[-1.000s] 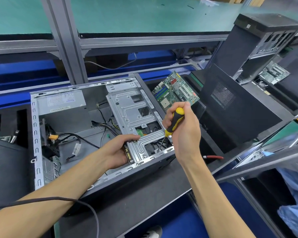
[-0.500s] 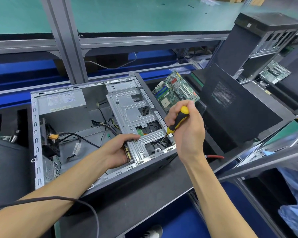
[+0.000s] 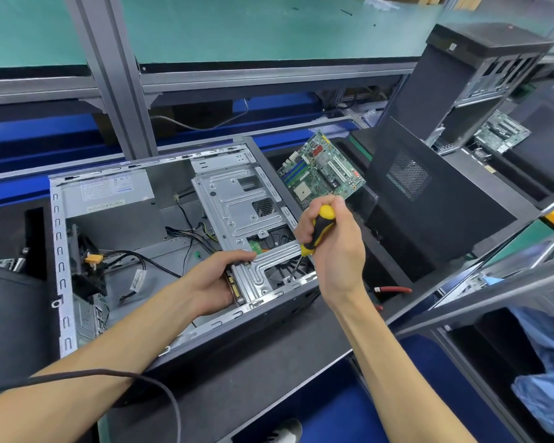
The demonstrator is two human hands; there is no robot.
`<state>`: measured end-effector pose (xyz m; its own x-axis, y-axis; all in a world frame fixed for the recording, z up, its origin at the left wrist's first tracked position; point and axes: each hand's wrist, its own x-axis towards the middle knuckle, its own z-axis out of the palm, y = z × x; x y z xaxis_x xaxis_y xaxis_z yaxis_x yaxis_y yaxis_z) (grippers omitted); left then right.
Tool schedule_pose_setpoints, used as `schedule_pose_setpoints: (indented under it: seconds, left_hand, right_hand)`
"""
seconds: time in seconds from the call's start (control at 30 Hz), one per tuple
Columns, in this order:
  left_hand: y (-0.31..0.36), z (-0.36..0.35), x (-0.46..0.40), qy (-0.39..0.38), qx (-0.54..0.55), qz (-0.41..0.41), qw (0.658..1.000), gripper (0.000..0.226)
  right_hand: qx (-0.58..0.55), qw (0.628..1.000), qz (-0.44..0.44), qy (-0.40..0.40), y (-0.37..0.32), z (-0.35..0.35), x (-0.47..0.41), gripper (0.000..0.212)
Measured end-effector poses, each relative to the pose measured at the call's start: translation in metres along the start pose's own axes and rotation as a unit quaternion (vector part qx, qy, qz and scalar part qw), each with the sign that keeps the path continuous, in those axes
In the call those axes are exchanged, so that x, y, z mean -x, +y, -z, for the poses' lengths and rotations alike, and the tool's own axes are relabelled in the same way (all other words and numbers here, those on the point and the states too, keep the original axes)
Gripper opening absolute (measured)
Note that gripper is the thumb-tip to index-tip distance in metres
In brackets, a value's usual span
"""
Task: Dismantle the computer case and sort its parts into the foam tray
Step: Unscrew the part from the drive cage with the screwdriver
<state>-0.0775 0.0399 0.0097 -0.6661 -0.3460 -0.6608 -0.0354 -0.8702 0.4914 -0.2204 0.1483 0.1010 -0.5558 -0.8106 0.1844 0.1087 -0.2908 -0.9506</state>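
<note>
An open computer case (image 3: 61, 251) lies on its side in front of me, with a power supply (image 3: 109, 193) at its back left and loose cables on its floor. A silver drive cage (image 3: 237, 206) spans the case's right half. My left hand (image 3: 218, 282) grips the cage's near left edge, thumb on top. My right hand (image 3: 333, 247) holds a yellow-and-black screwdriver (image 3: 317, 231), its tip set on a screw at the cage's near right corner. A green motherboard (image 3: 320, 171) leans in the black foam tray (image 3: 397, 270) to the right.
A black side panel (image 3: 429, 199) leans in the tray right of the motherboard. Red-handled pliers (image 3: 394, 290) lie by my right wrist. Another case (image 3: 480, 78) and board stand at the far right. A grey frame post (image 3: 109, 75) rises behind the case. A black cable crosses my left forearm.
My right hand has tilted the screwdriver and brought its tip down to the screw at the cage's near right corner. The left hand keeps its grip on the cage.
</note>
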Motion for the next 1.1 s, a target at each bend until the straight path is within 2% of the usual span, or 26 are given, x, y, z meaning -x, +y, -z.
schedule_pose_setpoints:
  seconds: [0.27, 0.43, 0.57, 0.77, 1.1]
  left_hand:
    - [0.001, -0.005, 0.006, 0.004, 0.008, -0.003, 1.0, 0.04]
    - [0.001, -0.004, 0.004, 0.012, 0.006, -0.006, 1.0, 0.035]
    - [0.0, -0.002, 0.002, 0.008, 0.008, -0.005, 1.0, 0.009]
    - [0.0, -0.001, 0.001, -0.004, 0.01, -0.001, 1.0, 0.01]
    - [0.0, -0.003, 0.004, 0.002, 0.008, -0.002, 1.0, 0.009]
  right_hand:
    - [-0.02, 1.0, 0.014, 0.02, -0.001, 0.001, -0.001, 0.045]
    - [-0.005, 1.0, -0.002, 0.03, 0.001, 0.0, 0.002, 0.045]
    - [-0.024, 0.999, 0.015, 0.039, -0.002, 0.003, 0.002, 0.046]
    - [0.005, 0.999, 0.015, 0.046, 0.004, 0.002, 0.007, 0.041]
    - [-0.01, 0.998, 0.02, 0.052, 0.003, 0.003, 0.01, 0.045]
